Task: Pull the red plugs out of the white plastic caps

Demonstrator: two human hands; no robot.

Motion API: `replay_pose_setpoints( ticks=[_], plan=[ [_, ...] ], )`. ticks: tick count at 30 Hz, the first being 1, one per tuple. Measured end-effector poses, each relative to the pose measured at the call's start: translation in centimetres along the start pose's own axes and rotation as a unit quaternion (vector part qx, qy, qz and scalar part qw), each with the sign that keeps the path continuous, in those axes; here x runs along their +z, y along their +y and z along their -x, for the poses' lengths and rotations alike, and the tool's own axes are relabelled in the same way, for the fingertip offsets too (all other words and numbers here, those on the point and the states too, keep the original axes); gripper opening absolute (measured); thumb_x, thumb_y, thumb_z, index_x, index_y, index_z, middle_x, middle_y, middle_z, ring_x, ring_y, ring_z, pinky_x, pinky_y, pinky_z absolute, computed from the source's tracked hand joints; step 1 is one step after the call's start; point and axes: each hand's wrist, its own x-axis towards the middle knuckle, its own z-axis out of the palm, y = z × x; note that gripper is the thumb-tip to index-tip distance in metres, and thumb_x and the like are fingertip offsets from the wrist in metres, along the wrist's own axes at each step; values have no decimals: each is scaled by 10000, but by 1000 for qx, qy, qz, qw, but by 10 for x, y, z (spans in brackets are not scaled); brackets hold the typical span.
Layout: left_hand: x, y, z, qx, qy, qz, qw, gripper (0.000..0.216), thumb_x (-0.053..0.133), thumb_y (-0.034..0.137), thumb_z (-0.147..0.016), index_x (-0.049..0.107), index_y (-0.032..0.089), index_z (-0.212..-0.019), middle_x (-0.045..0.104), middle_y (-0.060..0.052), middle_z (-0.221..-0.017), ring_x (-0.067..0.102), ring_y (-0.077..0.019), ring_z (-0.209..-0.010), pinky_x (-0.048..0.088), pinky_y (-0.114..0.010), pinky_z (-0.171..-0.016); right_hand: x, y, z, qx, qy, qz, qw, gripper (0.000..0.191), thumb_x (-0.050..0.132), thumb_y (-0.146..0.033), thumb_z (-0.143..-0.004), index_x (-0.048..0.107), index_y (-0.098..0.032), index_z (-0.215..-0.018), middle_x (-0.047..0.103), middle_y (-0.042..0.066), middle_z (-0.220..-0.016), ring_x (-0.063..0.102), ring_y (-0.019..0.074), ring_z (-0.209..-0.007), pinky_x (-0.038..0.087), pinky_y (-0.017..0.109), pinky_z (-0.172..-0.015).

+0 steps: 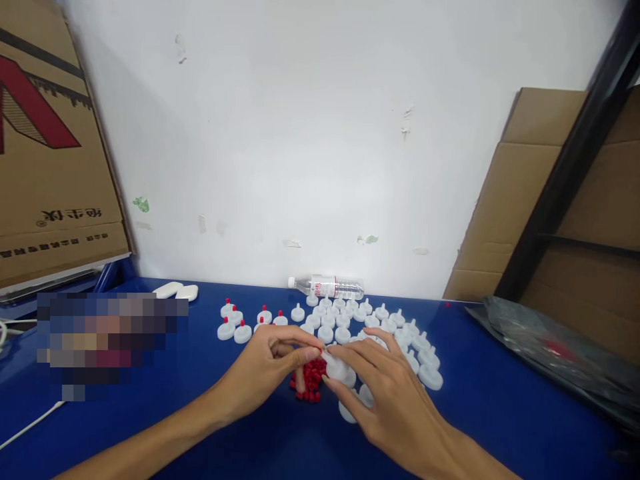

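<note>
Over the middle of the blue table my right hand grips a white nozzle cap, its spout tilted toward my left hand. My left thumb and index finger are pinched at the spout's tip, on a small red tip cap mostly covered by the fingers. Just below lies a pile of loose red tip caps. Many white nozzle caps with bare spouts stand behind and around my right hand. To the left, several nozzle caps wearing red tips stand upright.
A clear plastic bottle lies against the wall. Two white rounded objects and a white cable are at left, beside a blurred-out patch. Cardboard and a grey plastic bag line the right; a printed carton stands left.
</note>
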Motion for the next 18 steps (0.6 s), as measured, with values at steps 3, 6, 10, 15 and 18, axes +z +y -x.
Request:
replay_pose_setpoints(
  ticks=[3, 6, 10, 15, 18],
  plan=[
    [0, 2, 2, -5, -25, -27, 999, 298, 704, 430, -908, 742, 145, -988, 736, -37, -688, 680, -154, -563, 498, -233, -562, 1, 2, 1, -15, 4, 11, 1000, 345, 609, -230, -980, 570, -225, -1323, 726, 35, -1102, 682, 196, -980, 371, 516, -1095],
    [1, 7, 4, 7, -15, -117, 993, 282, 656, 432, -943, 732, 165, -992, 746, -33, -725, 682, -155, -593, 489, -228, -562, 2, 4, 2, -23, 23, 22, 999, 464, 609, -242, -984, 488, -188, -1428, 728, 64, -1076, 682, 201, -956, 398, 510, -1079],
    [1, 8, 8, 78, -4, -251, 965, 216, 566, 361, -1009, 706, 197, -1023, 726, 5, -715, 670, -140, -610, 465, -218, -571, 0, 3, 1, -41, 49, 19, 998, 394, 620, -225, -979, 549, -217, -1366, 747, 53, -1096, 682, 197, -938, 429, 484, -1035],
    [-4, 1, 10, 205, -32, -375, 903, 255, 416, 259, -1072, 660, 203, -1023, 688, -8, -841, 600, -131, -684, 424, -237, -646, -1, -4, 1, -56, 57, 30, 996, 323, 597, -226, -992, 583, -197, -1313, 767, 57, -980, 672, 192, -805, 442, 472, -967],
    [-5, 2, 10, 203, -57, -382, 900, 299, 384, 247, -1078, 621, 187, -905, 616, 1, -769, 533, -122, -629, 389, -236, -612, -1, -7, 1, -65, 56, 31, 996, 295, 575, -208, -1000, 587, -193, -1294, 770, 55, -961, 668, 188, -768, 426, 459, -955]
  ],
)
